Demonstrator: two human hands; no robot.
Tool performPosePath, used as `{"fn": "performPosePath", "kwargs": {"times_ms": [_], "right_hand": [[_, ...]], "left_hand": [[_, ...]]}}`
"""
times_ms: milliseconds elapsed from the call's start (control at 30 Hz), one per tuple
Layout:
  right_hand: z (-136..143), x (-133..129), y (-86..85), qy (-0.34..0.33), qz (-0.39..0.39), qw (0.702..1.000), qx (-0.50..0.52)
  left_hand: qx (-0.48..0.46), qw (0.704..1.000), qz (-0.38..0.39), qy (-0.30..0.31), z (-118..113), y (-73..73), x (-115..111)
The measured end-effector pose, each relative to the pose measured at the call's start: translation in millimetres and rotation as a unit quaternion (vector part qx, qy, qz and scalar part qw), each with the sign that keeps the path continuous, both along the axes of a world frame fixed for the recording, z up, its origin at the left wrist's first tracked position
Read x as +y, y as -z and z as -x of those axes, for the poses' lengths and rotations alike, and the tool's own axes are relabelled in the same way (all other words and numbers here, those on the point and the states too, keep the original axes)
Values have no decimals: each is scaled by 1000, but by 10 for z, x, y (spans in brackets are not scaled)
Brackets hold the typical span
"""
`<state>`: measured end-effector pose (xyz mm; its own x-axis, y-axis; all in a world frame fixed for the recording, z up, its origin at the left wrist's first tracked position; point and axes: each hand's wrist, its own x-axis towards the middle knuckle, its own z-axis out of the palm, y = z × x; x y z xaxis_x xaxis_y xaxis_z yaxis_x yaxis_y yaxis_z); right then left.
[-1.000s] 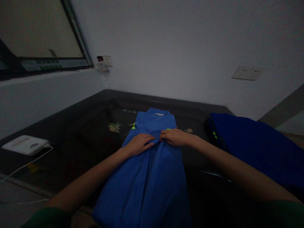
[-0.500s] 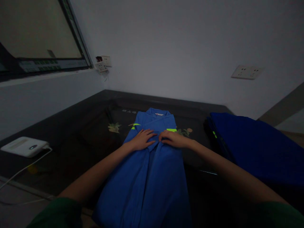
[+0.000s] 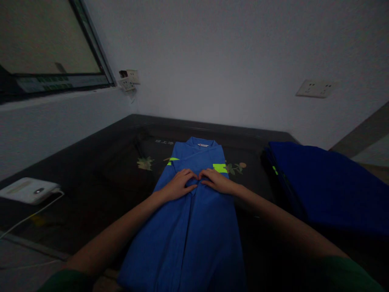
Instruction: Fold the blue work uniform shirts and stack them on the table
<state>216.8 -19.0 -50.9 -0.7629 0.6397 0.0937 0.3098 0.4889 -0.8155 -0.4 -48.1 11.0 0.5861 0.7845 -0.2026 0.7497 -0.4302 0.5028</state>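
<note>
A blue garment (image 3: 209, 239) with a collar, a white label and yellow-green strips lies lengthwise on the dark table (image 3: 100, 170), its collar toward the wall. On its middle part rests my left hand (image 3: 181, 183), fingers curved with thumb and fingertips apart on the cloth. My right hand (image 3: 216, 180) touches the garment just beside it, the fingers bent and pressed together on the fabric near the front opening. The fingertips of both hands nearly meet. Sleeves are folded across the garment above the hands.
On the right of the table lies a stack of darker blue folded cloth (image 3: 328, 182). A white device (image 3: 30, 190) with a white cable sits at the left edge. Wall sockets (image 3: 316, 88) and a window (image 3: 51, 36) are beyond the table.
My left hand has moved slightly down, its fingers more bent. My right hand has shifted a little left, closer to the left one. The cloth between them looks flatter.
</note>
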Motion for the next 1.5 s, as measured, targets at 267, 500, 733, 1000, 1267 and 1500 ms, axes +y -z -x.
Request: {"fn": "performPosePath", "kwargs": {"times_ms": [267,500,733,1000,1267,1500], "right_hand": [[-130,100,87,-9,19,998,51],[-64,157,102,-18,8,999,35],[-87,146,125,7,6,999,53],[-65,112,226,35,2,998,61],[53,41,235,61,-37,997,14],[67,40,278,70,2,997,35]], "left_hand": [[10,999,19,47,0,-14,-27],[-21,996,46,-78,-269,-40,-24],[62,979,105,-161,-392,-38,-69],[57,994,55,-71,-320,-83,-95],[77,997,18,-4,-124,-240,-343],[72,997,-16,-28,-112,-204,-323]]}}
